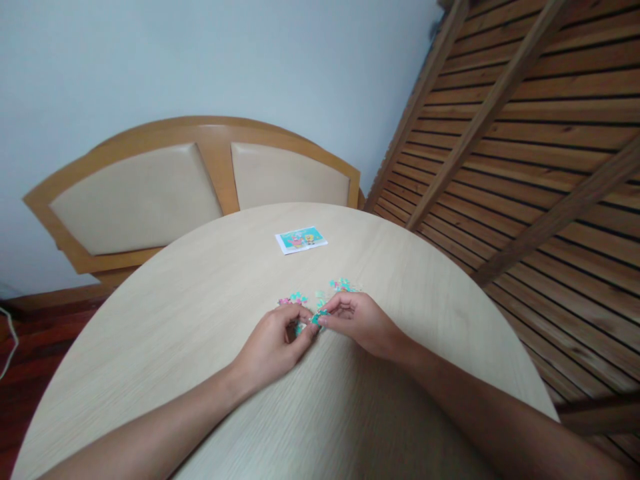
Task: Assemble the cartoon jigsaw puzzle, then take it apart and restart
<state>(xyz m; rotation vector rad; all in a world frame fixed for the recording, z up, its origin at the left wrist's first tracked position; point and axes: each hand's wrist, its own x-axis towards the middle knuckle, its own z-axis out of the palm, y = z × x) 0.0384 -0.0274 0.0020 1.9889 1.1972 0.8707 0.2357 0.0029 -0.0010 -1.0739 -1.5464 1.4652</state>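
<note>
Between my two hands, a little above the table, are small teal jigsaw puzzle pieces (319, 317). My left hand (275, 339) pinches them from the left with thumb and forefinger. From the right, my right hand (357, 320) grips them between thumb and fingertips. How many pieces are held I cannot make out. Loose pink and teal puzzle pieces (293, 299) lie just beyond my left hand. Another small pile of puzzle pieces (341, 285) rests beyond my right hand, and a few pale ones (321, 294) sit between the piles.
A picture card (301, 239) with cartoon figures on teal lies farther back on the round wooden table (215, 280). Behind the table stands a bench backrest (213, 133) with cream panels, against a pale wall. A slatted wooden partition (540, 167) rises on the right.
</note>
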